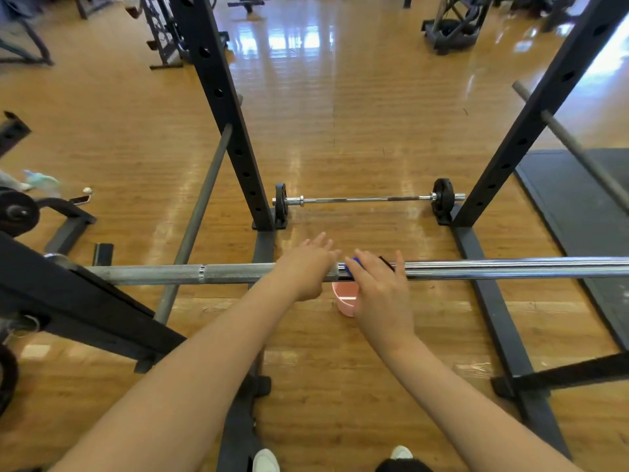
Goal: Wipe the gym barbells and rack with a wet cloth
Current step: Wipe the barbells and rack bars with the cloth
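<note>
A long steel barbell [493, 267] lies across the rack at waist height, knurled grey on its left part and shiny chrome on its right. My left hand [311, 267] rests on top of the bar near its middle, fingers straight and pointing forward. Just to its right, my right hand [381, 294] holds a small blue cloth [355, 265] against the bar; most of the cloth is hidden under the fingers. The black rack has uprights at the left [221, 97] and right [531, 131]. A second, shorter barbell [367, 199] with small black plates lies on the floor between them.
A pink bowl [343, 301] stands on the wooden floor right under my hands. Safety bars slope at the left [200, 206] and right [578, 148]. A dark mat [571, 206] lies at the right, other gym machines at the left and back. My shoes [265, 461] show at the bottom.
</note>
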A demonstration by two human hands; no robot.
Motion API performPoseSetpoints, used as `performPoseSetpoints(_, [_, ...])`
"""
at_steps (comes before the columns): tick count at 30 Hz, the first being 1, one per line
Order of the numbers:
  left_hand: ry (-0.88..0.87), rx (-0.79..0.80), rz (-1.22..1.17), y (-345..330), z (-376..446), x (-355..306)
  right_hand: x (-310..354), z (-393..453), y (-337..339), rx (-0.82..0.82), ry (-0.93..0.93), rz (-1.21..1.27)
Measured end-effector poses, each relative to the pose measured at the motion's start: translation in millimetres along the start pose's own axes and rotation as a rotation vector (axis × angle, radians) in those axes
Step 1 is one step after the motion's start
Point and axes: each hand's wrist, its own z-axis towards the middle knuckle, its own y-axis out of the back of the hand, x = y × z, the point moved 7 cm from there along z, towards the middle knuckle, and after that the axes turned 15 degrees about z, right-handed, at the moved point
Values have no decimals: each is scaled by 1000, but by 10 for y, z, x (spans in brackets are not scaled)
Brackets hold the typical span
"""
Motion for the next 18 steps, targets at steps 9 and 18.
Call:
performPoseSetpoints(9, [29, -108, 0, 37, -24, 16, -232, -52, 303, -67, 6, -35])
performPoseSetpoints(18, [37, -107, 9, 37, -44, 7, 52, -47, -46, 45, 136, 12])
